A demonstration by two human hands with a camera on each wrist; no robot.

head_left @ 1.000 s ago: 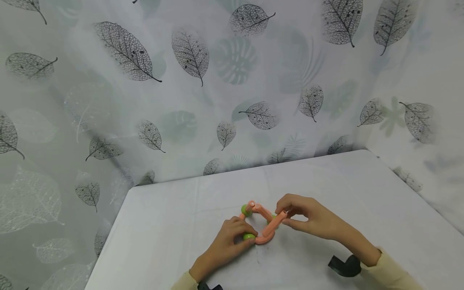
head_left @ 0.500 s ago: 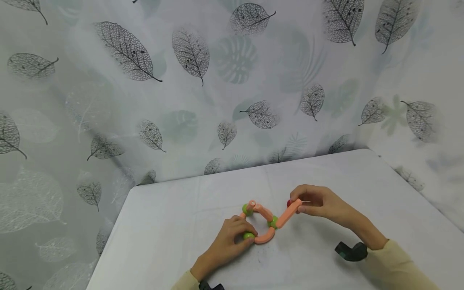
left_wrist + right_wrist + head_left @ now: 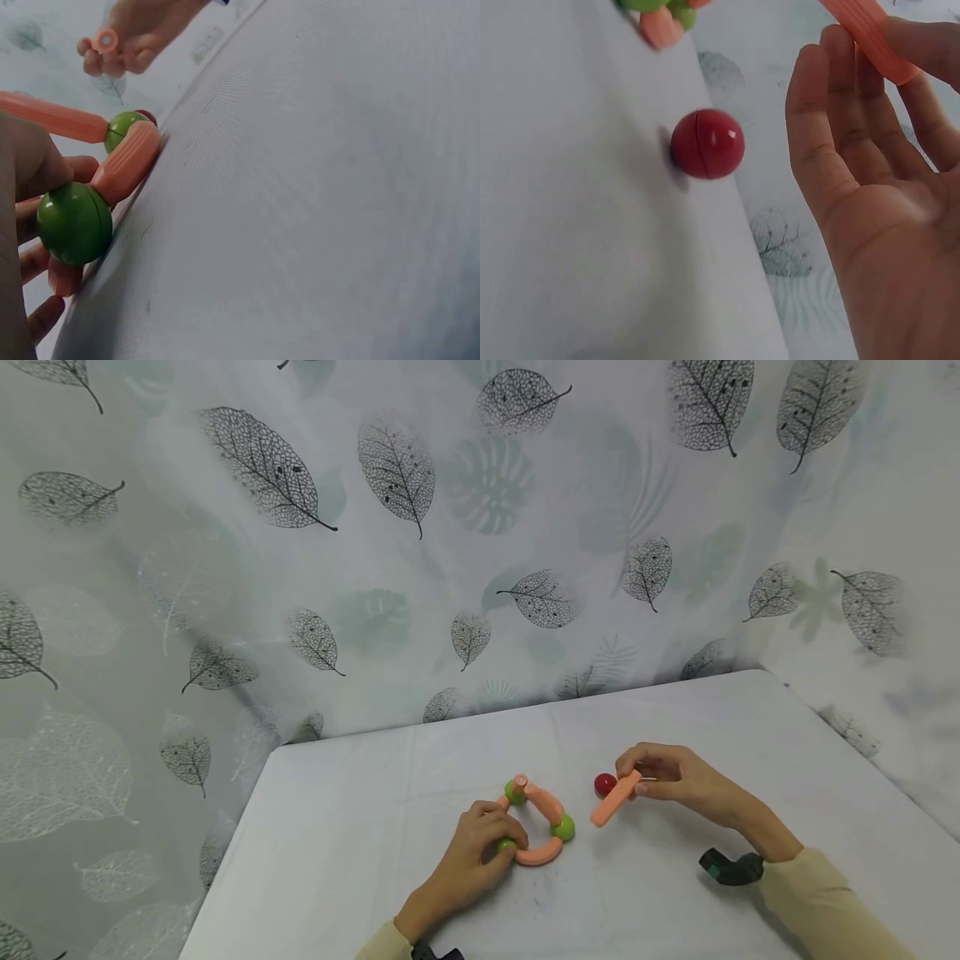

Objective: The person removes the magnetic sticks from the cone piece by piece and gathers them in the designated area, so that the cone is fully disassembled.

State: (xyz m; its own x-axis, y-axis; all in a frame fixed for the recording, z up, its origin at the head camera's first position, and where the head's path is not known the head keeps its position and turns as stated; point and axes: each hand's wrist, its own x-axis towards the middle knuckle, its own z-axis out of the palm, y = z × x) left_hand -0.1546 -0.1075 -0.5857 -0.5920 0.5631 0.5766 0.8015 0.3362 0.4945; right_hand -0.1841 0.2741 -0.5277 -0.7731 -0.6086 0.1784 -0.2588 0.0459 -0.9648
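On the white table, orange rods (image 3: 540, 853) and green balls (image 3: 562, 827) are joined in a ring, and one short rod (image 3: 520, 783) stands up at its far ball. My left hand (image 3: 476, 843) holds the ring's near green ball (image 3: 75, 223), with its fingers around it in the left wrist view. Off to the right, my right hand (image 3: 675, 781) pinches a loose orange rod (image 3: 617, 797) by one end between thumb and fingers. That rod is clear of the ring and tilted. A red ball (image 3: 708, 144) rests on the table just left of the right hand.
The white table (image 3: 360, 827) ends at a leaf-patterned curtain (image 3: 420, 568) behind and at both sides. A dark wrist device (image 3: 731, 867) sits beside the right sleeve, and another dark piece (image 3: 435, 953) is by the left sleeve.
My right hand has moved right, taking the orange rod away from the ring. The red ball, hidden at first, now shows. My left hand and the ring have shifted slightly left.
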